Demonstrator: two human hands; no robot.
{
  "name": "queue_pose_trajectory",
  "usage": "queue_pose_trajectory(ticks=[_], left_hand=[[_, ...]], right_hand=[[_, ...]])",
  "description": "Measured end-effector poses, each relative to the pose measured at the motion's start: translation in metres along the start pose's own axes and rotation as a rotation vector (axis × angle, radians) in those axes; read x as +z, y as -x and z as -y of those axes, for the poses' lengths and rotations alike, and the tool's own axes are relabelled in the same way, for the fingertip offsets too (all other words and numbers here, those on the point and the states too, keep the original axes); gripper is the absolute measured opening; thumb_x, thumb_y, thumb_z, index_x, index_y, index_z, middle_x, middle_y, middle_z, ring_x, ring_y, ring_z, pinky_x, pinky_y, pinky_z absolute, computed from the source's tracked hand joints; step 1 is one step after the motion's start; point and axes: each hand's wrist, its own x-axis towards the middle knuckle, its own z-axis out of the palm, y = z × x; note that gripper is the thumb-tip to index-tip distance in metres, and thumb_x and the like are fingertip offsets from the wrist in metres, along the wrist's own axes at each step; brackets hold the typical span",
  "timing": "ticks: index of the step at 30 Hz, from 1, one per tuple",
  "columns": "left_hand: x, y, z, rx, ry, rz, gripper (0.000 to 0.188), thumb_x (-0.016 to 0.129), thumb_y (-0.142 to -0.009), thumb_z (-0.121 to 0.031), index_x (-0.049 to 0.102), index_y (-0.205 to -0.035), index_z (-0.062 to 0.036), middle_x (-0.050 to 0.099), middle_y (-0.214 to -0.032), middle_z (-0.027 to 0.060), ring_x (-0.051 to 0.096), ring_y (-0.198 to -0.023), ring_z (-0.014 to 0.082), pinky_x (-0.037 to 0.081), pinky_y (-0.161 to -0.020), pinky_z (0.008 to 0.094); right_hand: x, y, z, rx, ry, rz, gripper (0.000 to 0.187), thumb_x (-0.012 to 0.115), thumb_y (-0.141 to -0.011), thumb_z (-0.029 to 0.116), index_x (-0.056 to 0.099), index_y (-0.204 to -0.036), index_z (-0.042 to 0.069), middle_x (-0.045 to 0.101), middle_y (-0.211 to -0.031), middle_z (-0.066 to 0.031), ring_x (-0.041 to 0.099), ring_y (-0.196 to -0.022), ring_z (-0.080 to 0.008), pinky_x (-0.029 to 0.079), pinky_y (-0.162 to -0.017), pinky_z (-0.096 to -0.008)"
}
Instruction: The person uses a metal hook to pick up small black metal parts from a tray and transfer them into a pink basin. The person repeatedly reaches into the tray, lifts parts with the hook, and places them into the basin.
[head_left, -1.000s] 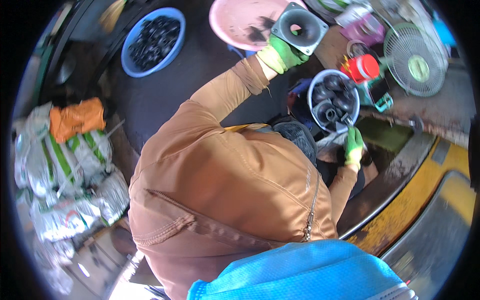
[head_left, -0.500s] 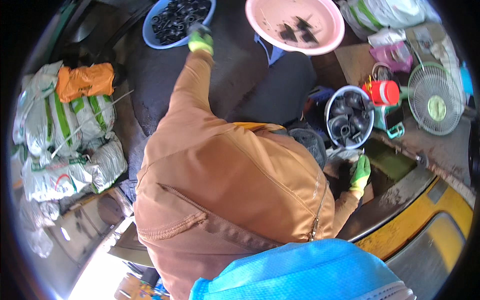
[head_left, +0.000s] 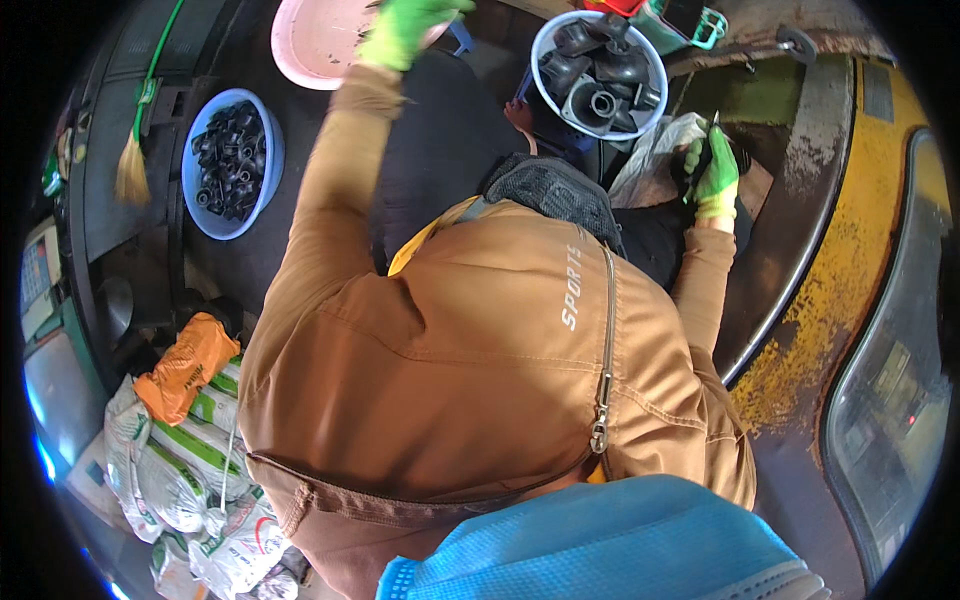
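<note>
My left hand (head_left: 405, 30), in a green glove, is stretched out over the right edge of the pink basin (head_left: 300, 62). Its fingers are blurred and partly cut off by the top of the picture. A few dark bits lie in that basin. Low on the right, my right hand (head_left: 716, 182), gloved too, is closed around a slim tool with a pointed tip (head_left: 715, 119); its kind is unclear. Dark material shows beside those fingers, next to a crumpled whitish bag (head_left: 650, 165). Ahead of this hand stands a light-blue tub (head_left: 657, 105) of large black moulded parts (head_left: 605, 75).
At left a blue basin (head_left: 273, 180) holds many small black parts (head_left: 228, 160). A broom (head_left: 133, 170) stands farther left. Stuffed white-and-green sacks (head_left: 180, 480) and an orange bag (head_left: 190, 365) pile up lower left. A worn yellow machine panel (head_left: 800, 370) borders my right side.
My left hand has left the blue basin of small parts and is now at the pink basin. The view has turned rightward. My right hand keeps its hold on the pointed tool.
</note>
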Motion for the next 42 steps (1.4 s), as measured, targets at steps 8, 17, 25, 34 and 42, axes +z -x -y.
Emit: queue_pose_trajectory(ticks=[8,17,25,34,42], left_hand=[[0.193,-0.018,-0.107,0.239,-0.330,0.567,0.059,0.073,-0.071,-0.037,0.058,-0.123,-0.0131,0.042,-0.141,0.0085,0.035,-0.131,0.0328,0.029,-0.105,0.0482],[0.189,-0.007,-0.109,0.146,-0.048,0.281,0.057,0.078,-0.063,-0.044,0.066,-0.109,-0.0133,0.055,-0.129,0.0054,0.042,-0.127,0.0343,0.032,-0.105,0.0470],[0.111,-0.020,-0.183,0.034,0.812,0.234,0.056,0.079,-0.069,-0.013,0.058,-0.120,-0.0049,0.060,-0.118,0.0083,0.056,-0.107,0.0176,0.045,-0.094,0.0309],[0.088,-0.013,-0.242,0.298,0.630,-0.159,0.045,0.084,-0.059,-0.024,0.066,-0.098,-0.0087,0.065,-0.095,0.0073,0.062,-0.088,0.0245,0.049,-0.081,0.0345],[0.070,-0.019,-0.238,0.401,0.720,0.112,0.041,0.080,-0.065,-0.013,0.062,-0.101,-0.0055,0.064,-0.102,0.0085,0.061,-0.094,0.0220,0.049,-0.084,0.0344]], right_hand=[[0.007,0.002,-0.005,0.100,0.012,0.013,0.025,0.053,-0.094,0.028,0.061,-0.106,0.008,0.053,-0.067,0.0008,0.047,-0.051,-0.0098,0.038,-0.046,-0.0221],[0.014,0.008,-0.023,0.064,0.656,0.069,0.029,0.056,-0.092,0.030,0.061,-0.106,0.006,0.056,-0.072,-0.0022,0.049,-0.057,-0.0095,0.041,-0.053,-0.0258],[0.064,0.030,-0.036,-0.622,0.698,0.202,0.035,0.063,-0.087,0.021,0.059,-0.117,0.003,0.064,-0.111,-0.0154,0.062,-0.103,-0.0266,0.048,-0.085,-0.0356],[0.133,0.076,0.009,-0.799,0.503,0.125,0.031,0.065,-0.082,0.010,0.055,-0.111,0.003,0.062,-0.100,-0.0085,0.060,-0.094,-0.0219,0.048,-0.083,-0.0322],[0.115,0.090,0.046,-0.775,0.670,0.518,0.042,0.065,-0.084,0.012,0.052,-0.123,0.006,0.060,-0.117,-0.0076,0.059,-0.105,-0.0193,0.049,-0.086,-0.0306]])
